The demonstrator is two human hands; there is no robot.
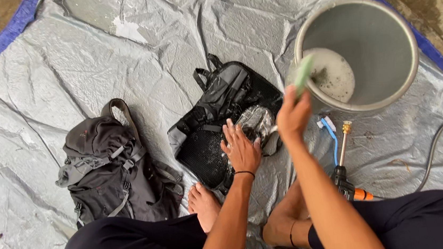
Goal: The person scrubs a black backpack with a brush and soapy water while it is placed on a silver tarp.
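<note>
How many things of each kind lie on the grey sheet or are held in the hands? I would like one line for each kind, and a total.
Backpacks: 2, a grey one lying apart and a black one under the left hand
Buckets: 1, a grey bucket holding foamy water
Brushes: 1, a green brush in the right hand
Spray guns: 1, with hose
Total: 5

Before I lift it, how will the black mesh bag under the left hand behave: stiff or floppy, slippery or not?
The black mesh bag lies flat and creased on the grey tarp, so it would probably sag. Suds under the left hand suggest it is wet, likely slippery and heavier than it looks. Its loose straps may dangle.
</note>
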